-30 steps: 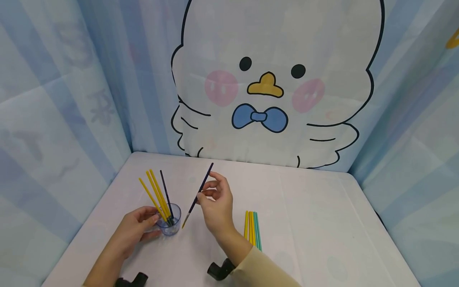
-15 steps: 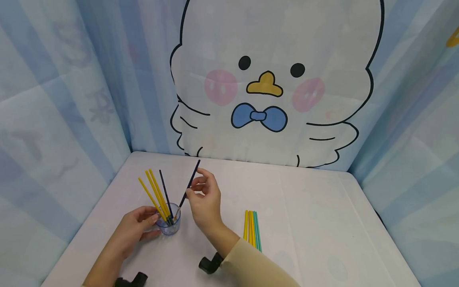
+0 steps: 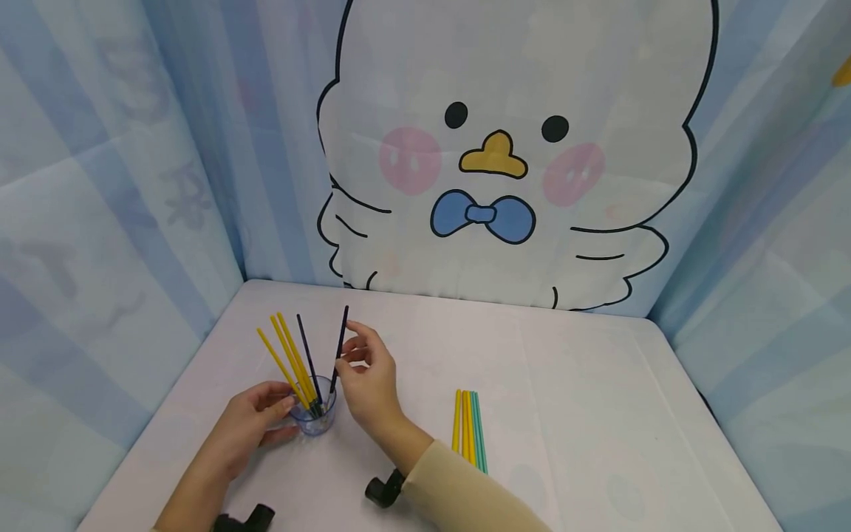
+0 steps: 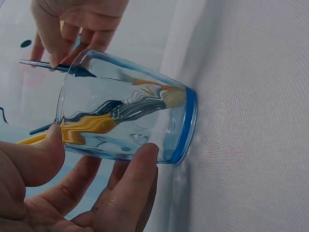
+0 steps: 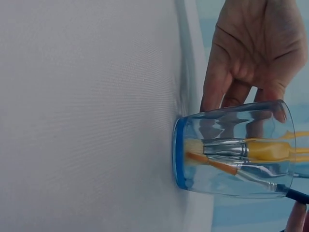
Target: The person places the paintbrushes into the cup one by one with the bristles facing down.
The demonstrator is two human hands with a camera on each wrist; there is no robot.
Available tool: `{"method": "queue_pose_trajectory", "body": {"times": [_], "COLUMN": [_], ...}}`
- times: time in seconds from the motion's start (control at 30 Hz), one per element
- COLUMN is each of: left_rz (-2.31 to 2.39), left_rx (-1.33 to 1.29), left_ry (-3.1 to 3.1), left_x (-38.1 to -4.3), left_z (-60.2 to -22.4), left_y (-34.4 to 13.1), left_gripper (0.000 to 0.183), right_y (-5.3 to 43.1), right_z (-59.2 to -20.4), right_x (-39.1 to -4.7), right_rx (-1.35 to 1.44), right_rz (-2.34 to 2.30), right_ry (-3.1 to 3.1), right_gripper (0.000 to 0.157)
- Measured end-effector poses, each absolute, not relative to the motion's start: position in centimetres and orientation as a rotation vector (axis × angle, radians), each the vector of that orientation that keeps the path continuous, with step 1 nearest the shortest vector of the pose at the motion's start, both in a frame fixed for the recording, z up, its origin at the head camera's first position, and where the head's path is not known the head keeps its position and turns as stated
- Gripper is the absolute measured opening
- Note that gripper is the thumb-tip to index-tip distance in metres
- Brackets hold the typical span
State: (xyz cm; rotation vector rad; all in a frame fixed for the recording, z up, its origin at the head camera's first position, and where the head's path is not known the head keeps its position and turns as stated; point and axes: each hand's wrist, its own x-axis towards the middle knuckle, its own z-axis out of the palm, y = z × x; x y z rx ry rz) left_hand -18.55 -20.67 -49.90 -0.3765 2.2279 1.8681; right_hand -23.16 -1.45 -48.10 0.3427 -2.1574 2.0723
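My left hand (image 3: 249, 425) holds a clear plastic cup (image 3: 315, 428) with a blue base, thumb near the rim and fingers along its side. Several yellow-handled paintbrushes (image 3: 286, 347) and one dark-handled paintbrush (image 3: 307, 355) lean left in it, bristles down. On the cup's right, my right hand (image 3: 372, 384) pinches another dark paintbrush (image 3: 342, 336) by its handle. Its orange bristles (image 4: 145, 82) are down inside the cup near the bottom, in the left wrist view. The right wrist view shows the cup (image 5: 231, 186) standing on the white tabletop.
To the right of the right forearm, several yellow and green sticks (image 3: 470, 428) lie side by side on the white table (image 3: 598, 414), their near ends behind the sleeve. Patterned blue and white curtains (image 3: 279, 148) stand around the table's back and sides.
My right hand has moved left and lowered the dark paintbrush, bristles first, into the cup; the brush now stands more upright. The left hand and cup have stayed in place.
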Motion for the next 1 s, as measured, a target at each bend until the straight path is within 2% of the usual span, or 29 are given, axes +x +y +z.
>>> {"method": "queue_pose_trajectory", "body": {"times": [0.67, 1.0], "left_rz": [1.869, 1.873], "left_rx": [-0.372, -0.359], "left_ry": [2.233, 2.23], "left_x": [-18.6, -18.5], "left_z": [-50.0, -49.9], "left_y": [-20.8, -20.8], "left_gripper": [0.043, 0.045], "right_y": [-3.0, -3.1], "right_z": [-49.8, -49.9], "right_x": [-23.8, -23.4], "right_rx": [0.429, 0.393], "right_rz": [1.993, 2.001], "right_ry": [-2.26, -2.357], "right_gripper": [0.063, 0.058]}}
